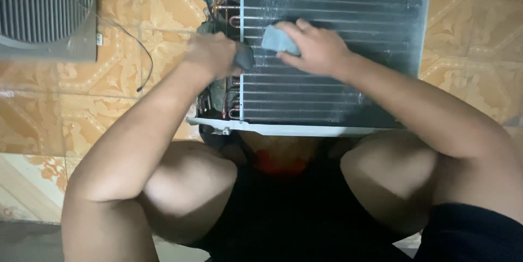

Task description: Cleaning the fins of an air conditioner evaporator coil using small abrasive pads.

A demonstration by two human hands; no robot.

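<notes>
A dark finned coil of an air-conditioner unit, crossed by thin metal tubes, lies flat on the floor before my knees. Copper tube bends run along its left end. My right hand presses a grey-blue cloth against the fins near the coil's upper left. My left hand rests at the coil's left edge, fingers curled around a dark part there; what that part is I cannot tell.
A grey fan grille cover lies on the orange patterned tile floor at the upper left. A thin black wire trails from it. My bare knees sit close below the coil's white lower edge.
</notes>
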